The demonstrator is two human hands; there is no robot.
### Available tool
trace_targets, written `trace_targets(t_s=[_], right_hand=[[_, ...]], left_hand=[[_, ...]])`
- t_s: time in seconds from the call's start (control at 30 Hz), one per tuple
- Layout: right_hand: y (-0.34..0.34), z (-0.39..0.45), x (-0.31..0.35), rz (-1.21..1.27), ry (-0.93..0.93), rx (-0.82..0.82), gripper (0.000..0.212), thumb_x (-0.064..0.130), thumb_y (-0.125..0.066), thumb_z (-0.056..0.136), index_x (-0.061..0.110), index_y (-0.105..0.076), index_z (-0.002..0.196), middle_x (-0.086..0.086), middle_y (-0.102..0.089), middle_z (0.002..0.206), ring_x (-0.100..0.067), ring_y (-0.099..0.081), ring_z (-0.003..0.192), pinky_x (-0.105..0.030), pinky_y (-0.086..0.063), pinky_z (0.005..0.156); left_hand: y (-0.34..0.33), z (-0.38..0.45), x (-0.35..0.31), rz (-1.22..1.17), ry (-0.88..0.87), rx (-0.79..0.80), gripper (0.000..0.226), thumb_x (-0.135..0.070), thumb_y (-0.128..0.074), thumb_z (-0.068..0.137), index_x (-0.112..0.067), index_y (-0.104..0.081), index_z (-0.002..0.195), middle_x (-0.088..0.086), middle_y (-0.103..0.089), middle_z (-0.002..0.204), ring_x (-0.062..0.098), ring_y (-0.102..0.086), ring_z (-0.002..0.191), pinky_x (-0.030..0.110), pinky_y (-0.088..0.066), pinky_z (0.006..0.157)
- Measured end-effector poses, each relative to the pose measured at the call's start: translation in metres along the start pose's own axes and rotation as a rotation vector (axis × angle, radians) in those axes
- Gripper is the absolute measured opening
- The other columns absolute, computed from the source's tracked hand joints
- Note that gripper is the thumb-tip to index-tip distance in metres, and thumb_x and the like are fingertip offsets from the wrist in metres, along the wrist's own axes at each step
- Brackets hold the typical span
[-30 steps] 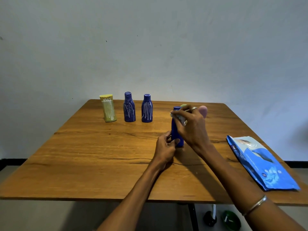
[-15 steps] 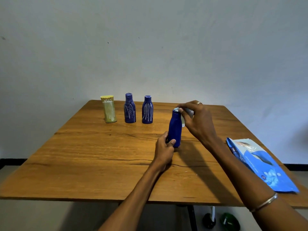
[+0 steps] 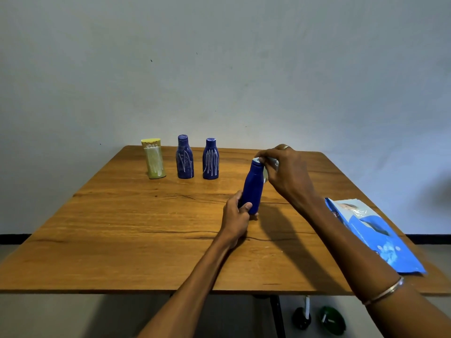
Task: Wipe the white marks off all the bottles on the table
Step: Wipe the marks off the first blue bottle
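A dark blue bottle (image 3: 253, 186) leans slightly right at the middle of the wooden table (image 3: 136, 230); its side facing me shows no white marks. My left hand (image 3: 235, 215) grips its base. My right hand (image 3: 285, 172) pinches a white wipe (image 3: 259, 160) against the bottle's cap. At the back left stand three bottles with white streaks: a yellow-green one (image 3: 154, 161), a blue one (image 3: 184, 157) and another blue one (image 3: 210, 159).
A light blue wipes packet (image 3: 373, 232) lies flat near the table's right edge. Under the table a dark leg (image 3: 277, 315) and green and black objects (image 3: 332, 319) sit on the floor. A plain wall is behind.
My right hand slid off the front of the bottle to its cap, uncovering the blue side. The bottle tilted a little. My left hand stayed at the base.
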State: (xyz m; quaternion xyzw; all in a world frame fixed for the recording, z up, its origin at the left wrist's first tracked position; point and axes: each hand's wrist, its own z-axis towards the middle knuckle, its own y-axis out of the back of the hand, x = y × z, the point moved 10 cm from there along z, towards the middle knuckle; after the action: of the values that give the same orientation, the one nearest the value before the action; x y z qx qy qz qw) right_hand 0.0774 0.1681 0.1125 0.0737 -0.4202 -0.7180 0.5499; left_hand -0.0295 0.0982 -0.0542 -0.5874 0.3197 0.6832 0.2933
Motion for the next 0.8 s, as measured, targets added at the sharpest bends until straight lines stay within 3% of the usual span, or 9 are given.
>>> trace_targets(t_s=[0.1,0.2,0.27,0.4,0.5,0.6,0.7,0.8], right_hand=[[-0.001,0.003,0.008,0.025,0.065,0.019,0.024,0.012,-0.069,0.095,0.019,-0.077,0.117,-0.005,-0.071,0.114,-0.015,-0.064,0.103,-0.038,-0.055,0.088],[-0.003,0.01,-0.001,0.085,0.036,0.013,0.021,0.019,-0.069,0.096,0.022,-0.078,0.115,-0.003,-0.073,0.112,-0.013,-0.063,0.103,-0.042,-0.056,0.088],[0.0,0.007,-0.012,0.153,-0.017,-0.052,0.019,0.023,-0.068,0.097,0.02,-0.078,0.114,-0.001,-0.076,0.11,-0.01,-0.064,0.101,-0.044,-0.057,0.088],[0.002,-0.017,-0.026,0.376,-0.118,-0.236,0.019,0.019,-0.07,0.097,0.016,-0.078,0.114,0.014,-0.074,0.101,0.01,-0.063,0.092,-0.018,-0.056,0.079],[-0.006,-0.035,-0.03,0.52,-0.183,-0.303,0.021,0.012,-0.073,0.094,0.011,-0.076,0.114,0.021,-0.069,0.1,0.01,-0.066,0.094,-0.011,-0.054,0.074],[-0.022,-0.045,-0.031,0.546,-0.199,-0.244,0.022,0.005,-0.075,0.091,0.01,-0.076,0.111,0.009,-0.074,0.106,0.004,-0.069,0.1,-0.011,-0.056,0.078],[-0.039,-0.058,-0.035,0.522,-0.219,-0.158,0.024,-0.003,-0.074,0.088,0.013,-0.076,0.105,0.003,-0.076,0.108,-0.005,-0.07,0.105,-0.023,-0.059,0.089],[-0.058,-0.078,-0.041,0.514,-0.289,-0.027,0.029,-0.003,-0.071,0.089,0.024,-0.074,0.099,0.005,-0.074,0.106,-0.003,-0.07,0.103,-0.027,-0.061,0.088]], left_hand=[[0.0,0.0,0.001,0.019,-0.003,0.006,0.048,-0.003,-0.053,0.1,-0.018,-0.048,0.146,0.001,-0.061,0.138,0.014,-0.06,0.125,0.03,-0.054,0.097],[0.0,-0.001,-0.003,-0.018,-0.011,0.015,0.045,-0.003,-0.052,0.101,-0.018,-0.049,0.143,0.0,-0.062,0.135,0.012,-0.066,0.113,0.021,-0.056,0.081],[-0.001,0.0,-0.001,-0.049,-0.005,0.021,0.046,-0.004,-0.051,0.102,-0.019,-0.047,0.146,0.005,-0.063,0.134,0.019,-0.071,0.104,0.028,-0.059,0.081],[-0.006,-0.001,0.002,-0.087,0.0,0.06,0.046,-0.004,-0.05,0.103,-0.014,-0.045,0.148,0.009,-0.064,0.129,0.024,-0.073,0.097,0.042,-0.062,0.087],[-0.007,-0.001,0.0,-0.116,-0.007,0.076,0.041,-0.003,-0.05,0.103,-0.014,-0.049,0.143,0.009,-0.065,0.127,0.024,-0.073,0.1,0.04,-0.062,0.086],[-0.005,-0.001,0.0,-0.166,-0.009,0.067,0.035,-0.002,-0.049,0.103,-0.019,-0.054,0.134,0.01,-0.066,0.125,0.023,-0.071,0.106,0.046,-0.061,0.09],[-0.001,-0.001,0.001,-0.211,0.0,0.055,0.034,-0.001,-0.048,0.104,-0.022,-0.057,0.129,0.012,-0.066,0.127,0.029,-0.067,0.115,0.051,-0.059,0.094],[0.002,0.001,0.006,-0.239,0.049,0.041,0.032,-0.004,-0.048,0.104,-0.024,-0.059,0.126,0.012,-0.068,0.128,0.027,-0.067,0.117,0.052,-0.055,0.1]])
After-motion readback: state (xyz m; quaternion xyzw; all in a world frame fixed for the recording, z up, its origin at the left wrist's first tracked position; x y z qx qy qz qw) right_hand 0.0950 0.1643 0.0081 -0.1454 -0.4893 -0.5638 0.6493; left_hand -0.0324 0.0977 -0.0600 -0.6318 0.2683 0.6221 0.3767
